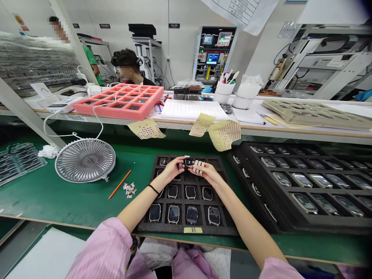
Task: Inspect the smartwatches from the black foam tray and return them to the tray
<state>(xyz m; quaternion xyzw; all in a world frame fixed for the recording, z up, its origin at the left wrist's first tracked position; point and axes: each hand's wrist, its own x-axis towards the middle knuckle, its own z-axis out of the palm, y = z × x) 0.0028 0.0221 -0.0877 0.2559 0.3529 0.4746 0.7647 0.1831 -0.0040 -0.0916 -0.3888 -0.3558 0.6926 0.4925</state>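
In the head view, the left hand [175,165] pinches a purple piece [180,166], the right hand [208,171] grips pale blocks [198,166]; a lit watch [188,162] sits between them, at the black tray's [180,200] far side. Tray nearly meets the green table's [81,201] front edge.

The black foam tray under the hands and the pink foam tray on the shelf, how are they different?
The black foam tray lies on the green tabletop; the pink foam tray sits on the white shelf. The black foam tray has a yellow label at its near edge; none shows on the pink foam tray. Both are divided into compartments.
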